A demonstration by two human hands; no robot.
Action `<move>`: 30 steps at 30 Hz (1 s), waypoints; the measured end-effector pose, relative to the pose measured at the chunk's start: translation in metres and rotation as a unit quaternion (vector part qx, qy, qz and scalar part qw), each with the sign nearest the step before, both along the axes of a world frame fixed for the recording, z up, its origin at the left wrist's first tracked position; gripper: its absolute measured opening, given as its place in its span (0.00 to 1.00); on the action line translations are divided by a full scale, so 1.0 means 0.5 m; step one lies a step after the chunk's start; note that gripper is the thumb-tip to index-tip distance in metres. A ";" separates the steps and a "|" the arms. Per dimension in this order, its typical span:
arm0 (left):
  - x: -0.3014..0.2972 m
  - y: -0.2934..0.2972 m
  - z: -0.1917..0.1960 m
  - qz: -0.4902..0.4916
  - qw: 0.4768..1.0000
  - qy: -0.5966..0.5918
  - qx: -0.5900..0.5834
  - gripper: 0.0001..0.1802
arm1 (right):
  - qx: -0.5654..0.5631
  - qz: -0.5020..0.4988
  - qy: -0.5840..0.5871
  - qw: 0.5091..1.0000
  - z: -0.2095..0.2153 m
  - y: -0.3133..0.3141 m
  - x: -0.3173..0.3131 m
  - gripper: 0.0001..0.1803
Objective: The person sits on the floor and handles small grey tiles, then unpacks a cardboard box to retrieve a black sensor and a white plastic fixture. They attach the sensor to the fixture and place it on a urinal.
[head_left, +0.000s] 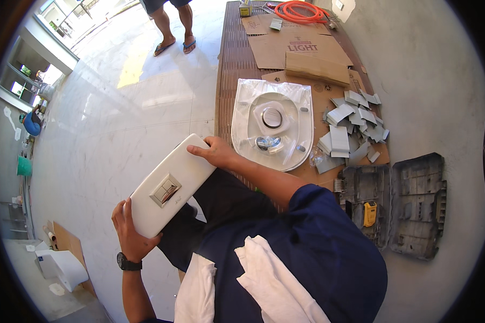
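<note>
A clear plastic bag (272, 124) wraps the white toilet seat and serves as the landmark. Just behind it lie flattened brown cardboard sheets (296, 48), one printed in dark letters, with a folded brown carton (317, 68) on top. Right of the bag sits a heap of grey card pieces (350, 132). Right and nearer, an open grey tool case (409, 207) lies flat, a yellow item inside.

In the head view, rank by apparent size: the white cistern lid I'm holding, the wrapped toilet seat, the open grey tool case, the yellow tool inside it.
1. Grey tool case
2-3. Toilet seat and cistern lid: look alike; the lid is nearer the camera, so unranked
4. Yellow tool
</note>
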State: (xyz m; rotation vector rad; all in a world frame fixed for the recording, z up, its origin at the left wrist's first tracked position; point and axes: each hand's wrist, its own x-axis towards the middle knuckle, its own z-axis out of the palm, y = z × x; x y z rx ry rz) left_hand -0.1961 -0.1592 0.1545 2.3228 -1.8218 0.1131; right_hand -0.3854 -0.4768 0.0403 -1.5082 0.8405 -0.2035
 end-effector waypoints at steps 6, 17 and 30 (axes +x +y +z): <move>-0.029 -0.043 0.154 -0.089 0.962 -0.209 -0.153 0.58 | 0.000 -0.051 -0.362 0.931 0.098 -0.014 -0.122 0.30; -0.131 -0.455 0.197 -0.291 0.883 -0.204 -0.306 0.48 | -0.051 -0.101 -0.366 0.924 0.327 -0.046 -0.596 0.53; -0.241 -0.474 -0.159 -0.249 0.915 0.230 0.219 0.38 | -0.373 -0.334 0.030 0.865 0.275 -0.116 -0.597 0.27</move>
